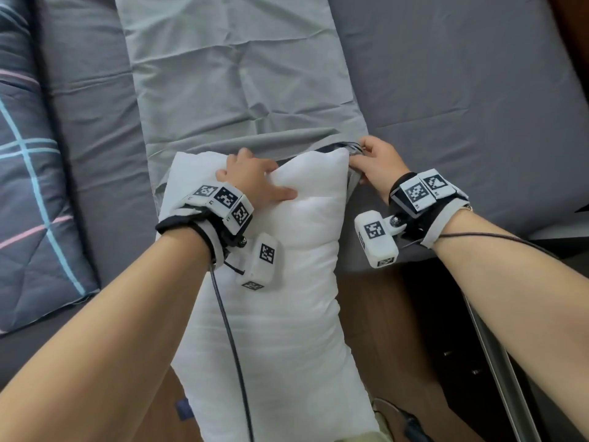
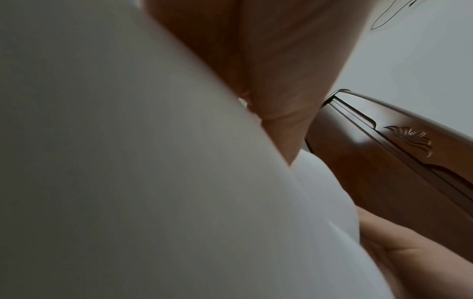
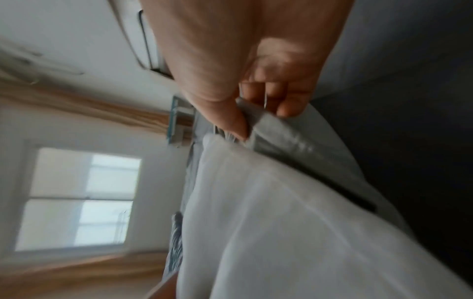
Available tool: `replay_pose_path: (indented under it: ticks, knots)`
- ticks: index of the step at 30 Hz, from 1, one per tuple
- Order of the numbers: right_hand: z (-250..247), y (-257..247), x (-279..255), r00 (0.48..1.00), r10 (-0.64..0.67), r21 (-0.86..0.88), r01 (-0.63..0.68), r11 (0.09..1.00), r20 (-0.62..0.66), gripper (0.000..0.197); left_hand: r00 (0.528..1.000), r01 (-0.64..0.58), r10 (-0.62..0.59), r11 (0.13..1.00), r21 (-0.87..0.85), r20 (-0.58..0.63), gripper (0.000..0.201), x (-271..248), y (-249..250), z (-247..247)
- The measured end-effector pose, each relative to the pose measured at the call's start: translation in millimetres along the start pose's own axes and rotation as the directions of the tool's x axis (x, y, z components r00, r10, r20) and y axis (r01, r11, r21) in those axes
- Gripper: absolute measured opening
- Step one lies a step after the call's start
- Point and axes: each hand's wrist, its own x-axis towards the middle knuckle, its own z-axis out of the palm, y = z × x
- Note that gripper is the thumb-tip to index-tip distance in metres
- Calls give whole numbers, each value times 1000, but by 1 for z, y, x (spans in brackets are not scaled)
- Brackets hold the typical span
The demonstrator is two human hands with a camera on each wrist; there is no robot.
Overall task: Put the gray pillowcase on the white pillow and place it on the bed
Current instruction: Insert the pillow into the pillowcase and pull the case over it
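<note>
The gray pillowcase [image 1: 239, 74] lies flat and creased on the bed, its open end toward me. The white pillow [image 1: 287, 298] hangs lengthwise over the bed's edge, with its top end at that opening. My left hand [image 1: 255, 177] grips the pillow's top edge; the thumb lies on the front and the fingers curl over the top, hidden by fabric. The left wrist view shows the pillow [image 2: 128, 161] squeezed against the palm. My right hand [image 1: 373, 161] pinches the opening's edge at the pillow's right corner. In the right wrist view, thumb and fingers clamp the gray hem [image 3: 281, 137] beside the pillow [image 3: 281, 222].
A dark gray sheet [image 1: 462, 74] covers the bed on both sides of the pillowcase. A plaid quilt [image 1: 28, 186] lies along the left. Below the mattress edge are brown wood [image 1: 382, 314] and a slanted metal pole [image 1: 497, 362]. A carved wooden headboard [image 2: 384, 161] is nearby.
</note>
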Motion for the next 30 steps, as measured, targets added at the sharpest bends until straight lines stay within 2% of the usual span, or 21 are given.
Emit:
replay_pose_path:
  ticks: [2, 4, 6, 9, 12, 15, 17, 19, 21, 24, 27, 30]
  knots:
    - [-3, -18, -8, 995, -99, -28, 100, 995, 23, 28, 999, -46, 46, 999, 0, -21, 48, -2, 8, -9]
    - [-6, -31, -15, 988, -155, 28, 154, 988, 23, 33, 996, -83, 83, 997, -2, 15, 47, 1, 15, -16]
    - [-8, -41, -21, 980, -196, 61, 195, 979, 21, 32, 995, -72, 71, 997, 14, 64, 51, 6, 21, -18]
    - [-5, -53, -29, 968, -248, 8, 248, 969, 41, 15, 994, -62, 60, 998, 21, 95, 67, 9, 28, -11]
    - [5, -56, -39, 953, -282, -36, 287, 957, 108, 18, 989, -87, 92, 995, -46, 118, 72, 12, 34, -5]
    - [6, -44, -48, 951, -271, -178, 295, 939, 147, 22, 991, -6, 24, 991, -132, 134, 71, 21, 25, -5]
    - [-3, -28, -50, 969, -230, -253, 246, 936, 93, 20, 996, 59, -43, 968, -245, 72, 79, 23, 16, -10]
    - [-15, -10, -50, 982, -187, -322, 186, 928, 27, 16, 997, 71, -72, 929, -363, 11, 63, 26, 6, -17]
    - [-19, 3, -51, 992, -122, -365, 122, 923, 25, 13, 992, 66, -108, 894, -442, -69, 46, 27, 2, -24]
    - [-14, 13, -55, 999, -36, -437, 49, 898, 37, 11, 959, 93, -201, 889, -448, -199, 33, 26, -9, -27]
    - [-2, 14, -56, 999, -3, -453, 22, 891, 42, 12, 920, 138, -285, 877, -460, -269, 27, 26, -20, -28]
    - [5, 12, -56, 1000, 2, -435, 11, 900, 30, 21, 876, 184, -360, 864, -469, -320, 25, 28, -26, -33]
